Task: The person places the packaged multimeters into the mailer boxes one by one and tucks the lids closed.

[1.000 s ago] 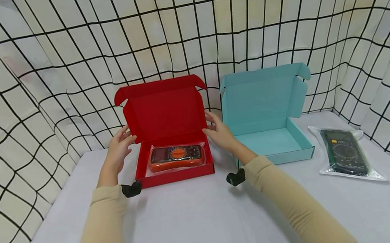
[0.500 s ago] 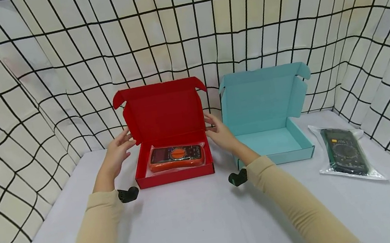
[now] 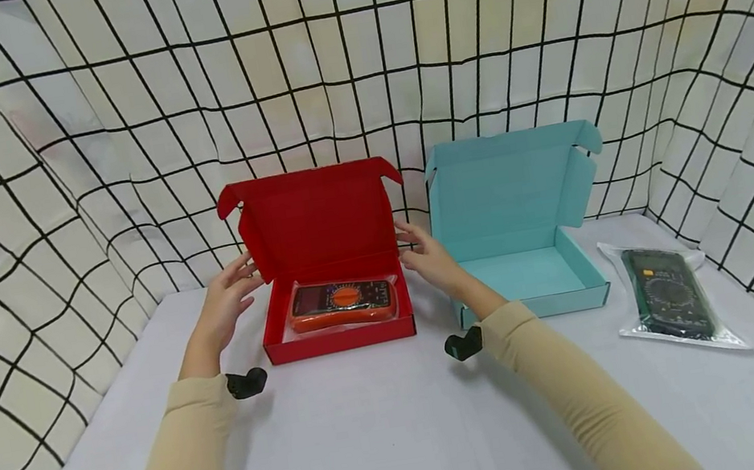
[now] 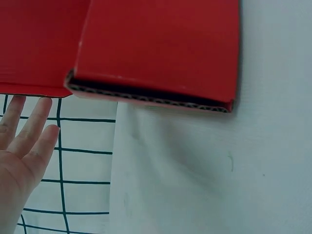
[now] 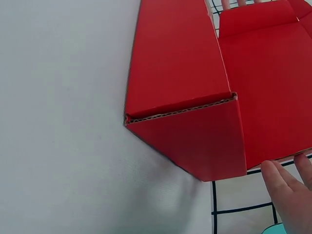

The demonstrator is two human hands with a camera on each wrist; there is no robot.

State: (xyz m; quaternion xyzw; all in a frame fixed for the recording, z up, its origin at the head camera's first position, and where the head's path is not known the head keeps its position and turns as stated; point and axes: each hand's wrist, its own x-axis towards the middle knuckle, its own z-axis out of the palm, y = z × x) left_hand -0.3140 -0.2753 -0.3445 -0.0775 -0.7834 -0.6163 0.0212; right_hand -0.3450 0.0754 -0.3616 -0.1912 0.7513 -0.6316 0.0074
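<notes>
A red cardboard box (image 3: 342, 342) stands on the white table, its lid (image 3: 319, 219) raised at the back. Inside lies an orange-edged multimeter (image 3: 345, 314) in a clear plastic bag. My left hand (image 3: 218, 307) is beside the lid's left side; in the left wrist view its spread fingers (image 4: 35, 127) reach up to the lid's edge. On the other side, my right hand (image 3: 436, 265) has its fingertips at the lid's right edge. The right wrist view shows those extended fingers (image 5: 273, 180) right at the red cardboard. Neither palm wraps around anything.
To the right stands a light blue box (image 3: 534, 307) with its lid up. Farther right, a green and black multimeter (image 3: 667, 293) lies in a clear bag. White walls with a black grid (image 3: 353, 76) enclose the table (image 3: 379, 446) at the back and sides.
The red lid's top edge has sunk a little in the head view as the lid tilts. My left hand has shifted slightly left, with only slight movement of the right. The boxes and multimeters stay put.
</notes>
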